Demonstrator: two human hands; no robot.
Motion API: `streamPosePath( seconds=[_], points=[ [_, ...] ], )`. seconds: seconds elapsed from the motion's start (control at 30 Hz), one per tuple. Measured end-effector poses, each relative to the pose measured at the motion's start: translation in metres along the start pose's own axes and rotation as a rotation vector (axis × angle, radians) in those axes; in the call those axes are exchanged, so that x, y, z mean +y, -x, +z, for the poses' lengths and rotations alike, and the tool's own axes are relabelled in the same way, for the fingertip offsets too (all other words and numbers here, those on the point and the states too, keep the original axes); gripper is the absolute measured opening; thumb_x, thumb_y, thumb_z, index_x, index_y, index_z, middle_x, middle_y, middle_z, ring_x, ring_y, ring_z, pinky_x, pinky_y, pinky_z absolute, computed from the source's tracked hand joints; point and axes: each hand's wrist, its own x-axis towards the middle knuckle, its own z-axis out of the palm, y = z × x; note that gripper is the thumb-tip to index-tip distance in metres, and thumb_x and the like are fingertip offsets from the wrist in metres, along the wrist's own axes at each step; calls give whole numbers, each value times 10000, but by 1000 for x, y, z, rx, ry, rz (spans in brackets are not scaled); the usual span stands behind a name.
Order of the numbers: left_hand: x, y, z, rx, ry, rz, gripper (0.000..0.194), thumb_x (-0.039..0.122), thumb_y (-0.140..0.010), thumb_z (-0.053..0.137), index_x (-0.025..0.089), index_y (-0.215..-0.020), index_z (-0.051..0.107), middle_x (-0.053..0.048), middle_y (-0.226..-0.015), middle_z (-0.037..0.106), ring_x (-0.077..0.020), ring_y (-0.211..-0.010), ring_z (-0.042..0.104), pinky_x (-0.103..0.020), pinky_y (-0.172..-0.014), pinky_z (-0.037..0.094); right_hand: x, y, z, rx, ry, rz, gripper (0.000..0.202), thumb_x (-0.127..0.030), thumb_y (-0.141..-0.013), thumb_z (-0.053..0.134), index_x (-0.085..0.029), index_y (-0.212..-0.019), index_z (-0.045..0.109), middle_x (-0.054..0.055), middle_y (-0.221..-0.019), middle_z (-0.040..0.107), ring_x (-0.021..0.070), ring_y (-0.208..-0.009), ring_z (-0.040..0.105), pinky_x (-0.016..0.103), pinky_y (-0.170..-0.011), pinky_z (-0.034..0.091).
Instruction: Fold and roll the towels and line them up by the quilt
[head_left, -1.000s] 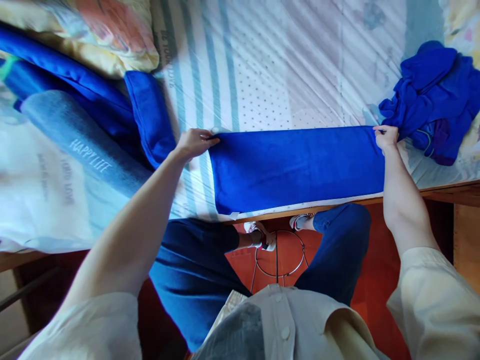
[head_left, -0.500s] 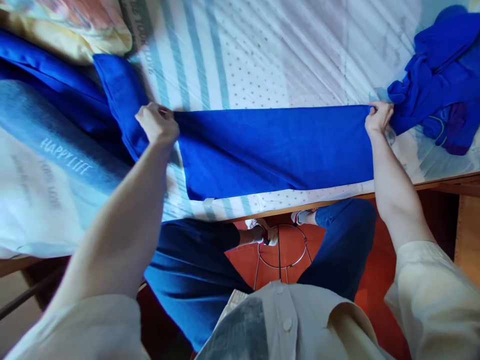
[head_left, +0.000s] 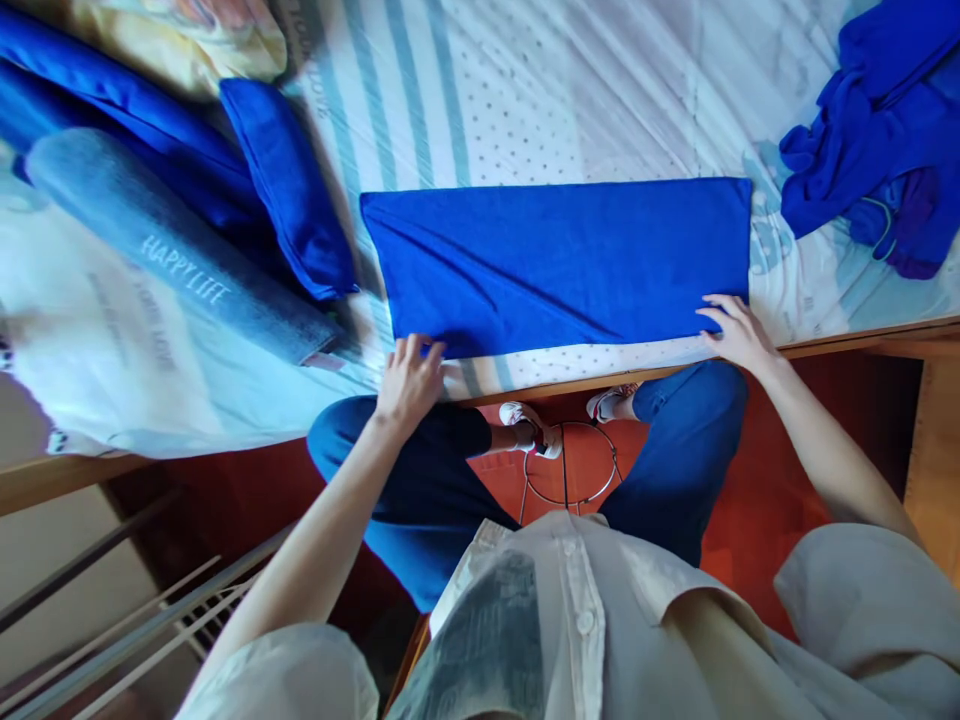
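Note:
A blue towel [head_left: 555, 260] lies spread in a long rectangle along the bed's near edge, with a few diagonal creases on its left half. My left hand [head_left: 411, 380] is at its near left corner, fingers bent and slightly apart on the edge. Over the near right corner rests my right hand [head_left: 739, 332], open, its fingers spread on the cloth. Neither hand visibly grips the fabric.
To the left lie a folded blue cloth [head_left: 289, 190], a grey-blue rolled towel [head_left: 180, 245] lettered "HAPPY LIFE" and a yellow patterned cloth [head_left: 240, 45]. Crumpled blue fabric [head_left: 885, 130] is heaped at right. The bed sheet [head_left: 517, 110] is striped and dotted. A metal rack [head_left: 150, 630] stands lower left.
Both hands have let go of the towel's far corners and moved down to its near edge. The towel now lies flat. The whole view has shifted slightly.

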Motion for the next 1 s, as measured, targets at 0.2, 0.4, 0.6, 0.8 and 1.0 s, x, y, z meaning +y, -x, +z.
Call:
streamPosePath(
  seconds=[0.2, 0.4, 0.6, 0.8, 1.0],
  points=[
    [-26, -16, -17, -114, -130, -7, 489, 125, -923, 315, 145, -1240, 687, -229, -1197, 665, -382, -1208, 603, -497, -948, 537, 58, 31, -10, 55, 173, 183, 371, -115, -876, 535, -216, -1131, 786, 130, -1158, 724, 313, -1110, 669, 447, -976, 564],
    [-27, -13, -19, -138, -125, 12, 483, 108, -882, 346, 133, -1210, 700, -223, -1133, 681, -365, -1142, 617, -471, -914, 554, 55, 29, -4, 109, 210, 102, 364, -130, -881, 542, -201, -1145, 783, 141, -1139, 743, 321, -1110, 652, 459, -968, 550],
    [-23, -12, -24, -197, -161, -21, 475, 120, -907, 334, 128, -1220, 692, -237, -1217, 658, -400, -1226, 593, -499, -935, 557, 47, 29, 0, 42, 199, 18, 391, -160, -888, 579, -219, -1228, 763, 114, -1215, 734, 314, -1150, 639, 453, -1006, 535],
    [-21, -11, -24, -177, -152, -40, 474, 151, -900, 376, 143, -1263, 682, -238, -1185, 675, -408, -1206, 606, -525, -913, 571, 45, 23, -7, -2, 188, 36, 372, -212, -903, 615, -205, -1249, 752, 124, -1223, 737, 332, -1175, 626, 458, -999, 528],
    [-22, -12, -27, -205, -116, -84, 472, 145, -906, 318, 154, -1150, 722, -244, -1172, 669, -417, -1224, 610, -544, -937, 558, 43, 23, -4, -14, 163, 183, 396, -132, -928, 484, -221, -1179, 778, 127, -1113, 757, 332, -1137, 633, 472, -985, 515]
  ],
)
